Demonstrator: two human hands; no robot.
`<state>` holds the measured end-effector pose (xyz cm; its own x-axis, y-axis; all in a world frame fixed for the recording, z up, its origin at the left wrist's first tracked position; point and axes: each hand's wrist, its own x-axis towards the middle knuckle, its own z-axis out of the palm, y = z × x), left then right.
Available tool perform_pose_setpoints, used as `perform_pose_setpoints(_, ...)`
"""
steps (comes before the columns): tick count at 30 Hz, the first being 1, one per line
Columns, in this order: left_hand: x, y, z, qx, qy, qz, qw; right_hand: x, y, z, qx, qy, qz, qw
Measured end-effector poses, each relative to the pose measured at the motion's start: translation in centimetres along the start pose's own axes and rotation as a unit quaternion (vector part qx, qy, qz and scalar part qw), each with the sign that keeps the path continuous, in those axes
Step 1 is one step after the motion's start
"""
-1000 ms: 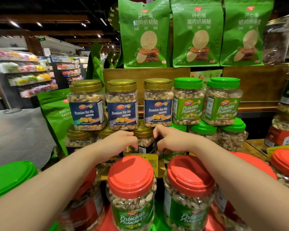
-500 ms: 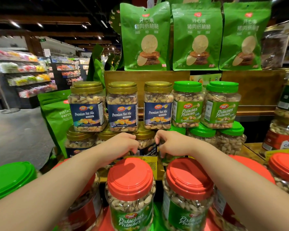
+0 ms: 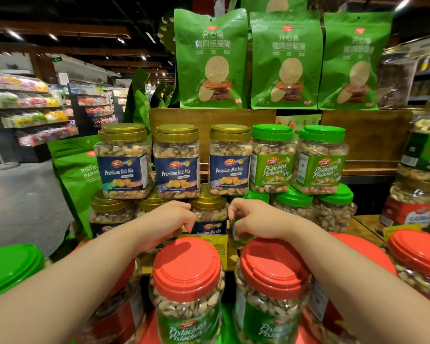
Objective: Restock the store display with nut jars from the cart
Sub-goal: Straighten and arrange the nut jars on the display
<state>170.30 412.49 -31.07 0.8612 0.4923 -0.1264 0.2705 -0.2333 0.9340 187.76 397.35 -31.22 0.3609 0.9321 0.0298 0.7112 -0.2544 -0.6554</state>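
**Both hands at the lower row of jars**

Along the front edge of the display shelf (image 3: 365,220), the left hand (image 3: 168,220) curls its fingers round a gold-lidded nut mix jar (image 3: 210,214) in the lower row. Just beside it, the right hand (image 3: 255,219) grips a green-labelled pistachio jar (image 3: 241,238), largely hidden. Above stand three nut mix jars and two pistachio jars. Nearest the camera, red-lidded pistachio jars (image 3: 186,289) wait.
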Motion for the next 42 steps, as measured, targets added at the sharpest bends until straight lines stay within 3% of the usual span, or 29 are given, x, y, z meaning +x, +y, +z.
perform_pose_setpoints(6,-0.7,-0.2,0.2,0.002,0.024,0.009,1.000,-0.1,0.0,0.6,0.079,-0.013,-0.005,0.997)
perform_pose_setpoints(19,-2.1,1.4,0.4,0.047,0.008,-0.008,0.999,-1.0,0.1,-0.1,0.008,0.004,-0.001,1.000)
perform_pose_setpoints(22,-2.6,2.9,0.2,0.123,0.036,0.006,0.992,-1.7,0.3,-1.1,0.029,0.070,-0.005,0.997)
perform_pose_setpoints(25,-3.5,5.1,0.3,0.243,0.102,0.063,0.963,-3.0,0.0,-2.7,0.034,0.229,-0.011,0.973)
perform_pose_setpoints(28,-3.2,6.5,1.7,0.263,0.167,0.125,0.942,-3.4,-0.8,-3.8,-0.005,0.304,-0.032,0.952)
perform_pose_setpoints(42,0.9,6.3,3.9,0.163,0.141,0.076,0.974,-1.0,-0.9,-3.1,0.163,0.224,0.001,0.961)
